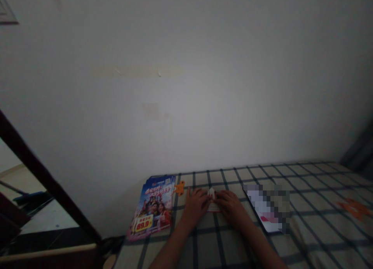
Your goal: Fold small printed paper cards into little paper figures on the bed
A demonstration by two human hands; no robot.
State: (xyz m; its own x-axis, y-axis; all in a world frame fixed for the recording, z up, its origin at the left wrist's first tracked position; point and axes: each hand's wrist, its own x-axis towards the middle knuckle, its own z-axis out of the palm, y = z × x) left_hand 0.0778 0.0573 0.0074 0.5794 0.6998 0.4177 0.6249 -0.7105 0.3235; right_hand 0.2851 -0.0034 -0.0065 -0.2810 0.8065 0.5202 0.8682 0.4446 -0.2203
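Observation:
Between my two hands is a small piece of folded paper [213,207], whitish with some red print, low on the checked cloth. My left hand [197,203] grips its left side, fingers bent and pressed together. On the opposite side my right hand [230,203] pinches the paper with thumb and fingers. The fingers cover much of the paper, so its full shape is hidden. Left of my left hand lies a stack of printed flyers [154,208], blue and pink with a photo of people. To the right of my right hand rests a phone [268,218] with its screen lit, partly blurred out.
A checked cloth [201,238] with orange bear figures [179,188] covers the surface, which meets a pale wall [204,105] at the back. At left stands a dark slanted post [49,175]. Dark fabric [358,148] hangs at the far right.

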